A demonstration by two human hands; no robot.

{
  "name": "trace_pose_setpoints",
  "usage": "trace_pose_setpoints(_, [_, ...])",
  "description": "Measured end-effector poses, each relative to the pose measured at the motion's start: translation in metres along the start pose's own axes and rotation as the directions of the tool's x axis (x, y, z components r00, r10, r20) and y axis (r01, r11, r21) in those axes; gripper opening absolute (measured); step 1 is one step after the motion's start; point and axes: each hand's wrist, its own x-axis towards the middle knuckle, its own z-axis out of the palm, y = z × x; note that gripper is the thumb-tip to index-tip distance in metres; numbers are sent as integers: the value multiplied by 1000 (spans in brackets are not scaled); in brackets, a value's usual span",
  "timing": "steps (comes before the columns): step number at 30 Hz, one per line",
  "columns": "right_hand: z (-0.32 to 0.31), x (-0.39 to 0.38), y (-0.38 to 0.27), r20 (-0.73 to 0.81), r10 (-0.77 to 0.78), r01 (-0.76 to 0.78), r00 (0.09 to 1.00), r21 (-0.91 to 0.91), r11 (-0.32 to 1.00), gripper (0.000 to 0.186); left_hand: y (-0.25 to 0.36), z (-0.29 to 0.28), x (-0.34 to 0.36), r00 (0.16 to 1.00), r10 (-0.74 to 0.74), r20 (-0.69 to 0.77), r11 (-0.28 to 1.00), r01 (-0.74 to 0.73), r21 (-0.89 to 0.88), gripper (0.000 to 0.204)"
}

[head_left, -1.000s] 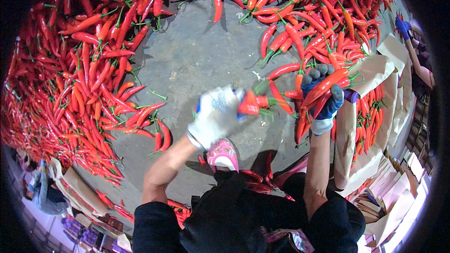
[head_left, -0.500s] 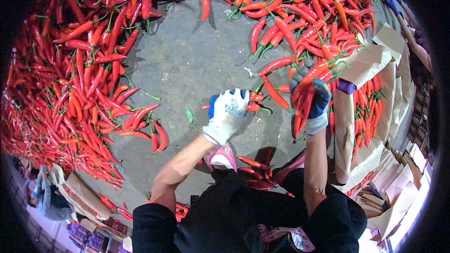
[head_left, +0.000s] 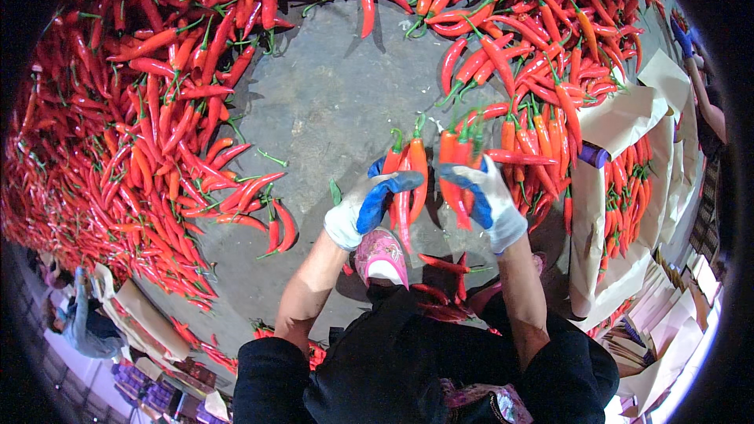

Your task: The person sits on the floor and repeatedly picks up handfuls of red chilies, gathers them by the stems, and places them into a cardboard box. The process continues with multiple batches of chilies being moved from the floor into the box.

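Note:
My left hand (head_left: pixel 367 206), in a white glove with a blue palm, is closed around a few red chilli peppers (head_left: pixel 417 169), their green stems pointing away from me. Facing it from the right, my right hand (head_left: pixel 496 210) wears a matching glove and grips another small bunch of chillies (head_left: pixel 451 188), a little smeared by motion. A narrow gap separates the two bunches. Just beyond my right hand, chillies (head_left: pixel 542 137) lie roughly side by side at the edge of the heap. Several loose chillies (head_left: pixel 444 264) rest on the floor close to my shoe.
A large heap of red chillies (head_left: pixel 169 118) curves around the grey floor (head_left: pixel 314 94) on the left and far side. At right stands an open brown paper-lined container (head_left: pixel 585 247) of chillies, with stacked paper (head_left: pixel 667 314) behind. Other people (head_left: pixel 90 330) work at both edges.
My left hand has lifted chillies off the floor and turned them upright. My right hand has come left from the heap with chillies, so both bunches now face each other. The view has shifted slightly.

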Motion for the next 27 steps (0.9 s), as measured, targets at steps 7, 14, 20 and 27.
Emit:
trace_pose_setpoints(7, [50,9,23,-9,-327,326,945,-49,944,43,44,24,10,922,102,-372,978,-25,206,37])
trace_pose_setpoints(14, [27,56,38,218,-657,679,722,-407,611,63,62,-5,31,653,757,18,461,-554,693,51])
trace_pose_setpoints(20, [29,82,43,388,-763,785,518,-570,243,73,20,-33,30,749,658,-85,574,-425,700,40])
trace_pose_setpoints(27, [41,29,-26,274,-565,578,778,-663,475,74,68,23,18,911,303,-281,915,-195,353,17])
